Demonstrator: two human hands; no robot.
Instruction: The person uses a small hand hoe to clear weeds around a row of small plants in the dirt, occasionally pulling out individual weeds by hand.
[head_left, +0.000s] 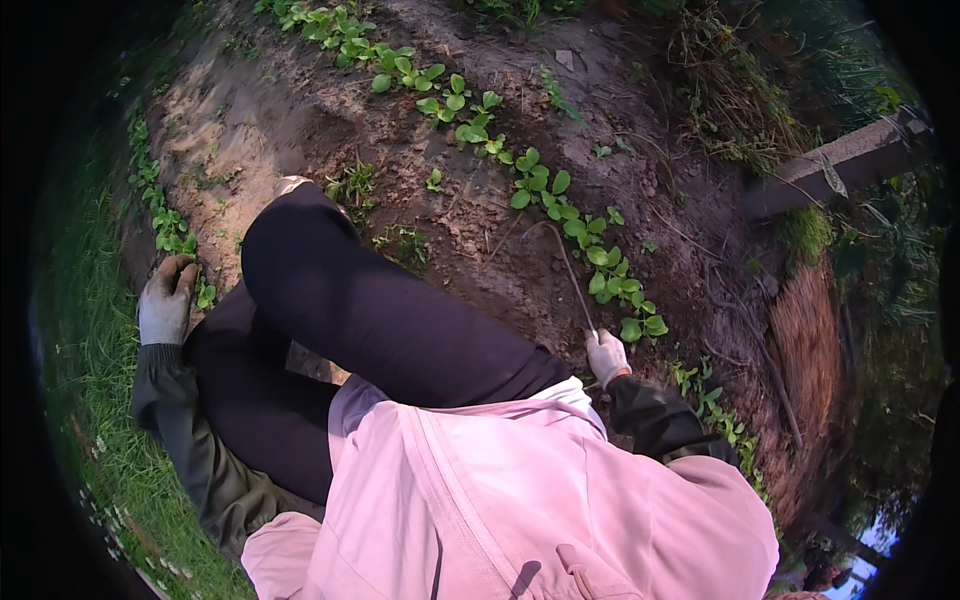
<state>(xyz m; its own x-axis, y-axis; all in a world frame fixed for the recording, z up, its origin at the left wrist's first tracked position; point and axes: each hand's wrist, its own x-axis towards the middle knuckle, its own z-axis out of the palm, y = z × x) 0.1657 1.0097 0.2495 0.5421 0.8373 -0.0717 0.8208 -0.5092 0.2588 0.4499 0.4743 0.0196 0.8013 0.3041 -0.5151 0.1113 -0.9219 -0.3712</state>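
My right hand (607, 357), in a pale work glove, grips the end of a slim hooked hand tool (574, 279). The tool's shaft rises from the fist and bends over at the top, its tip close to the brown soil. Just right of the shaft runs a row of green leafy seedlings (598, 255). My left hand (166, 298), in a white glove with soil-stained fingers, is at a second row of seedlings (169, 225) on the left. Its fingers are bent down among the leaves; whether they pinch anything is hidden.
My bent legs in dark trousers (375, 315) span the bare soil (465, 217) between the rows. Small weeds (405, 244) grow near my knee. Grass (97, 360) borders the left side. A concrete beam (840, 165) and dry plant stalks (802, 337) stand at right.
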